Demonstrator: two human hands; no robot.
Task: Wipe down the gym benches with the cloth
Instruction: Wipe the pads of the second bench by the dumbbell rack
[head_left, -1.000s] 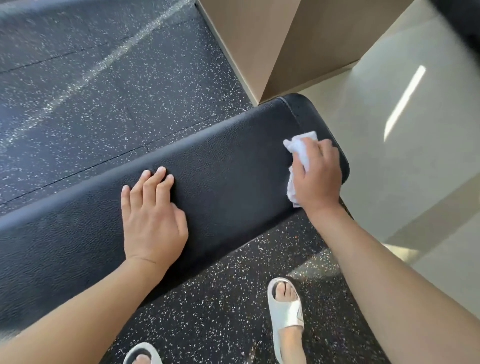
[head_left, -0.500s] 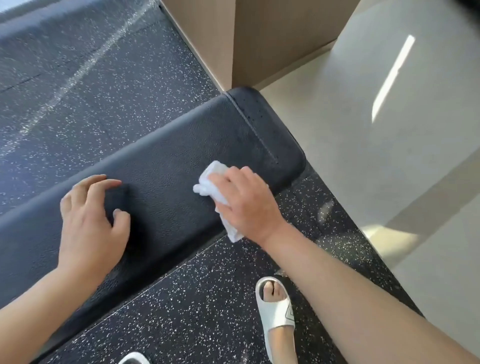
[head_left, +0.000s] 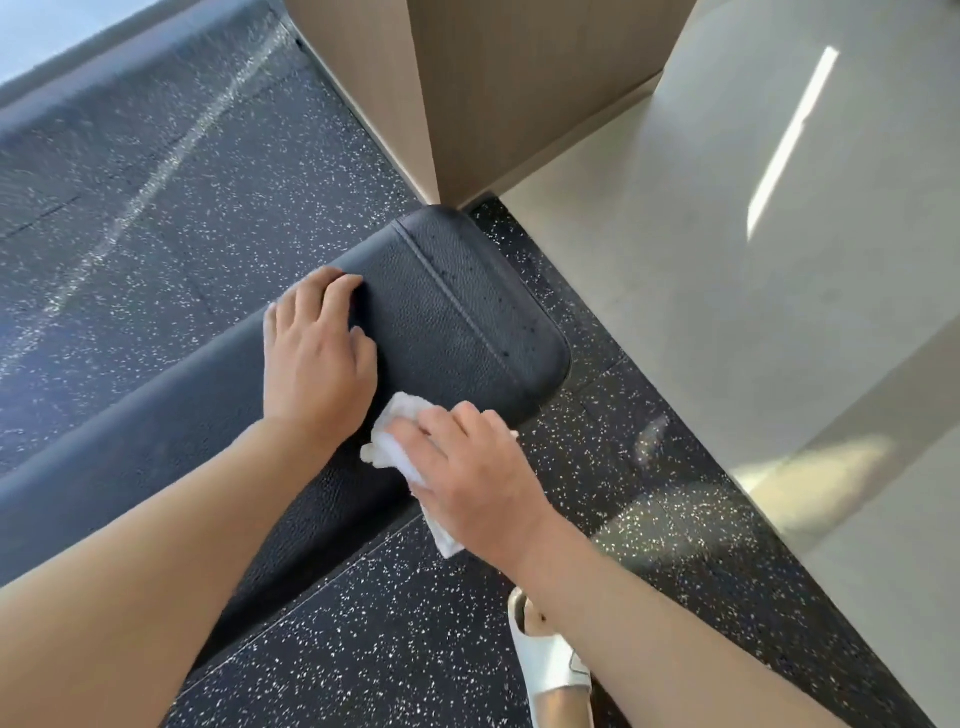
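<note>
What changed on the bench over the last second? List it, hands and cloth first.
The right hand dragged the cloth from the bench's rounded end back along the pad to its near edge, beside the left hand. The left hand went from lying flat to arched, fingertips pressing the pad, now nearer the end seam. Unchanged: the right hand grips the cloth throughout, and the cloth stays on the pad.

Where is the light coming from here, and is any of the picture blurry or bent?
Head view: sunlight falls from the right, a bright streak on the pale floor, a glowing patch lower down; the bench is sharp; the wide lens stretches the forearms at the bottom edge.
</note>
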